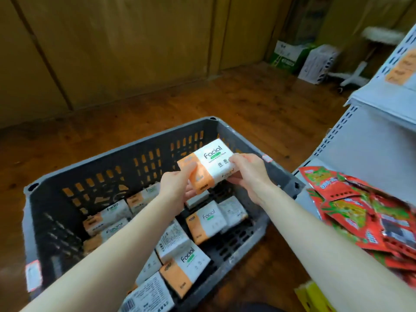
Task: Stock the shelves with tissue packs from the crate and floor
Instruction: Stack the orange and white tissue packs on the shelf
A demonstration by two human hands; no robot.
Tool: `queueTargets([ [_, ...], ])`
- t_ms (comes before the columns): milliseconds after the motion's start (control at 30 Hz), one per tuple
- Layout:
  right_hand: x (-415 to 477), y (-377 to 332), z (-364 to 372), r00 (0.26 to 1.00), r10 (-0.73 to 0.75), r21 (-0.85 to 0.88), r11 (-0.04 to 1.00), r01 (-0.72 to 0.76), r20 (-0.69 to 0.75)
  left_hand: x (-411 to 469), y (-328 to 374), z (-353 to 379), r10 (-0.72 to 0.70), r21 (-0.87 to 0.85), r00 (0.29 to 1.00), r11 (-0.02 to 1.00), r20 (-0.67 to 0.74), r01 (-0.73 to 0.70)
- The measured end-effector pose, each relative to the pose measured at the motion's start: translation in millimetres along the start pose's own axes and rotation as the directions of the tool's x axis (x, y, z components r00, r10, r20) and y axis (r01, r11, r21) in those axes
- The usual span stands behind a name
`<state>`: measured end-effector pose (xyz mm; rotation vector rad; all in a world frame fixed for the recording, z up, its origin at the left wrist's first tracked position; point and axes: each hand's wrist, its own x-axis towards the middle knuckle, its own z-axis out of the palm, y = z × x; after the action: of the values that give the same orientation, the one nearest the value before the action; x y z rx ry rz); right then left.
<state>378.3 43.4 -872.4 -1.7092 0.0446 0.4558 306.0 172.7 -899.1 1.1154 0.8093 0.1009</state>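
Both hands clamp one tissue pack [211, 164] mid-frame, left hand [176, 188] on its orange end, right hand [248, 174] on the white end. It hangs over the crate [112, 156] near the far rim, with open floor [258, 102] beyond.

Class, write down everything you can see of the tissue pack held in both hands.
The pack is a rectangular block in what looks like plastic wrap, white with one orange end, printed "Facial" in dark letters above a green strip. It is held tilted above the crate, printed face up. The left hand grips its orange end, the right hand its white end. Smaller print is blurred.
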Motion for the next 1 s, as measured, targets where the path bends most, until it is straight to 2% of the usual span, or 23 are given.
queueTargets([
  [100, -9, -9, -46, 0.989, -0.088, -0.018, 0.996, 0.087, -0.117, -19, 1, 42, 0.096, -0.030, 0.995, 0.995, 0.034, -0.095],
  [233, -28, -25, -106, 0.941, -0.233, -0.045, 0.972, 0.229, -0.247, -51, 5, 98, 0.220, -0.041, 0.969, 0.975, 0.114, -0.217],
  [433, -60, -48, -187, 0.814, -0.387, -0.072, 0.915, 0.397, -0.432, -104, 5, 172, 0.413, 0.001, 0.870, 0.903, 0.272, -0.429],
  [600, -96, -70, -260, 0.662, -0.487, -0.107, 0.842, 0.528, -0.570, -152, 8, 248, 0.518, 0.018, 0.754, 0.820, 0.404, -0.573],
  [733, -119, -77, -323, 0.523, -0.492, -0.127, 0.801, 0.584, -0.696, -187, 1, 312, 0.574, 0.056, 0.689, 0.749, 0.442, -0.660],
  [867, -135, -69, -387, 0.456, -0.416, -0.075, 0.797, 0.599, -0.787, -215, -14, 368, 0.566, 0.152, 0.598, 0.641, 0.567, -0.752],
  [1000, -156, -50, -445, 0.408, -0.337, -0.061, 0.828, 0.557, -0.849, -237, -36, 415, 0.536, 0.153, 0.458, 0.518, 0.709, -0.842],
])
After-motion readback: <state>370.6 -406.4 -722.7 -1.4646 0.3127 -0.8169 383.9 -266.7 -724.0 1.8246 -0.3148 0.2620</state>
